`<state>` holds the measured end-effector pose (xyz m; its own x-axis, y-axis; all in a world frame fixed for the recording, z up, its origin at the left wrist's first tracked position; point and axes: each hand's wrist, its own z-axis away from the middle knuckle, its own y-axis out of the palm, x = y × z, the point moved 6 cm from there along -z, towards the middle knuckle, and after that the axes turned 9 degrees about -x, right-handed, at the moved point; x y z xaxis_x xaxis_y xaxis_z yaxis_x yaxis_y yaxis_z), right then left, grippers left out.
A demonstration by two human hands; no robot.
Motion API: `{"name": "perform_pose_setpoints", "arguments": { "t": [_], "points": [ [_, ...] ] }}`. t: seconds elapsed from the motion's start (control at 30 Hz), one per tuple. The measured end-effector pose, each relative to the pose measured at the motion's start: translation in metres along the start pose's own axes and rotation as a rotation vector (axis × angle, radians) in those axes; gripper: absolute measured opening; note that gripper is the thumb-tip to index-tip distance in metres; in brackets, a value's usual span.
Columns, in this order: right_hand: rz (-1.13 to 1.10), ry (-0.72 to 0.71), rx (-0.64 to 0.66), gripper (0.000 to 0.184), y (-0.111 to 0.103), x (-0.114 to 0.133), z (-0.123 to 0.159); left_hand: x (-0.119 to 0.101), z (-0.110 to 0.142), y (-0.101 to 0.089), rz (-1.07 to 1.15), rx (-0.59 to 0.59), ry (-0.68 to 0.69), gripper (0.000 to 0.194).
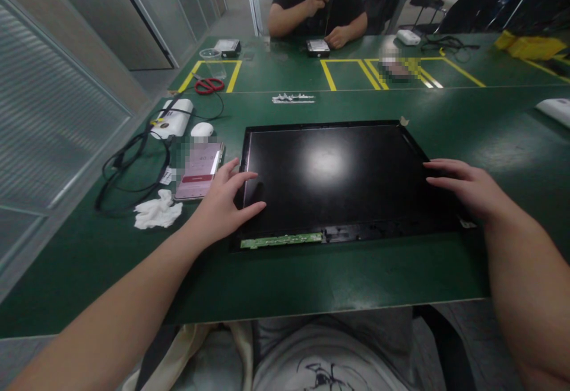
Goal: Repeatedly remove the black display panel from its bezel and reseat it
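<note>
A black flat LCD screen panel [347,183] lies on the green table in front of me, its surface reflecting a bright patch of light. Along its near edge, at the left, runs a narrow green circuit board [281,240]. My left hand [227,198] is at the panel's left edge, thumb and fingers spread, with the tips over the frame. At the right edge is my right hand [467,186], its fingers stretched out towards the frame; whether they press on it I cannot tell. Neither hand is closed round anything.
Left of the panel lie a phone [199,171], crumpled tissue [158,210], a black cable [107,183] and a white mouse [202,130]. Red-handled scissors [209,86] and small white pieces [293,99] lie farther back. Across the table, a person [316,11] works at a small black-edged device [317,47].
</note>
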<state>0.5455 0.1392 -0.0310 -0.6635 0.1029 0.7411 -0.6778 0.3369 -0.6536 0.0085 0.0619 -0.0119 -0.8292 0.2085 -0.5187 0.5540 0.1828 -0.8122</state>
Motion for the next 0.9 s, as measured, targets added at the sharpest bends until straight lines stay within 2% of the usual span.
{"name": "perform_pose_setpoints", "arguments": {
  "t": [0.17, 0.27, 0.43, 0.63, 0.9],
  "points": [
    [0.135, 0.032, -0.036, 0.051, 0.003, -0.002, -0.002, -0.015, 0.005, 0.007, -0.082, -0.009, 0.13, 0.053],
    [0.19, -0.007, -0.026, 0.058, 0.006, 0.001, -0.001, -0.012, 0.002, 0.007, -0.098, -0.01, 0.085, 0.06],
    [0.107, -0.003, -0.009, 0.068, 0.007, -0.001, 0.002, 0.003, -0.005, 0.008, -0.14, 0.059, -0.038, 0.075],
    [0.166, -0.06, -0.005, 0.058, 0.005, 0.006, 0.003, 0.008, -0.006, 0.007, -0.101, 0.087, -0.07, 0.081],
    [0.274, -0.242, 0.058, 0.047, 0.007, 0.013, 0.003, 0.006, -0.008, 0.004, -0.101, 0.078, -0.053, 0.08]
  ]
}}
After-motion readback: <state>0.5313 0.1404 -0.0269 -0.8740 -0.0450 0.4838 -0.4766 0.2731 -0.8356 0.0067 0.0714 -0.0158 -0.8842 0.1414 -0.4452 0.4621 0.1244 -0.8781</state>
